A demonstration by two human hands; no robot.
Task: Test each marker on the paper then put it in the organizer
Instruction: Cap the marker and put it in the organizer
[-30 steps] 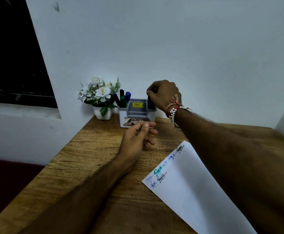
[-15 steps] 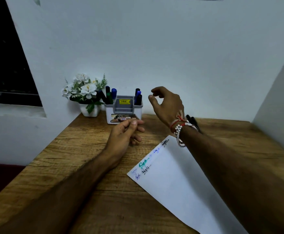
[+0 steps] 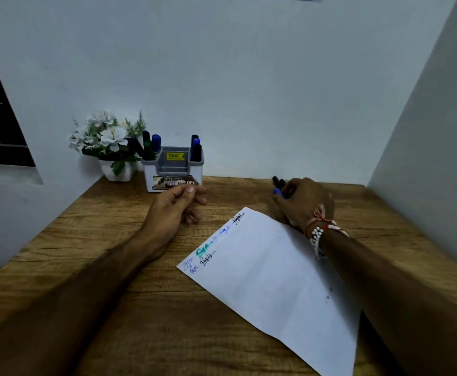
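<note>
— What's the table made of?
— Wood or a wood-look top, with coarse grain and a matt finish.
— And the paper on it?
— Smooth, matt white sheet with ink scribbles near its far edge.
— The organizer?
— Grey and white plastic with a slight sheen (a glossy yellow sticker on it).
— The flower pot at the far left corner?
— Smooth and white; material unclear.
— The wall?
— Flat matt paint.
</note>
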